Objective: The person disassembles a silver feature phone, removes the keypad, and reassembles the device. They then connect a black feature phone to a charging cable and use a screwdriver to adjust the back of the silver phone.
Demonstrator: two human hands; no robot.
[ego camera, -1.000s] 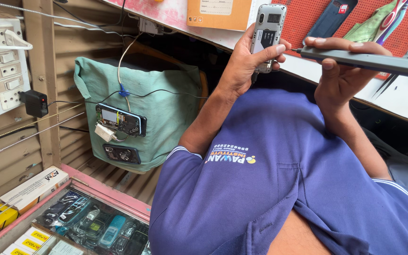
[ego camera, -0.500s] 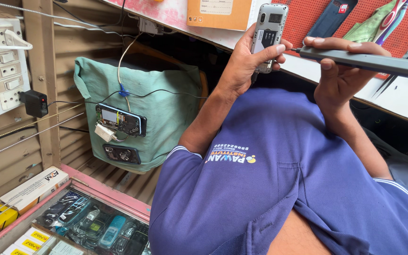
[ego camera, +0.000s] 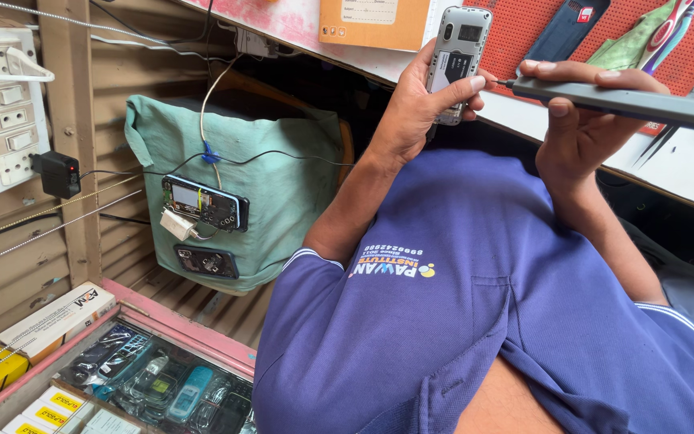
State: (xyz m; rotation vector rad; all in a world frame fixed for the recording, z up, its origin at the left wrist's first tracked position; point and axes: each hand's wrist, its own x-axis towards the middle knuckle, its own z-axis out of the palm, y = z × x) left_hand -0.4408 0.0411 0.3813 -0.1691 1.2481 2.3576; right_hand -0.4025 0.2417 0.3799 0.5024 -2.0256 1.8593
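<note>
My left hand [ego camera: 419,108] grips a small grey keypad phone [ego camera: 455,60] with its back cover off, held up near the edge of the white workbench [ego camera: 676,165]. My right hand [ego camera: 576,120] holds a long dark grey electric screwdriver [ego camera: 628,103] level, its thin tip touching the right side of the phone. My blue shirt [ego camera: 475,321] fills the lower right of the view.
A green cloth bag [ego camera: 283,193] hangs on the left with two phones [ego camera: 205,203] tucked in its pockets and cables running to a wall socket panel [ego camera: 2,104]. A glass display case [ego camera: 154,378] of phones sits at lower left. A red mat [ego camera: 540,28] with tools lies on the bench.
</note>
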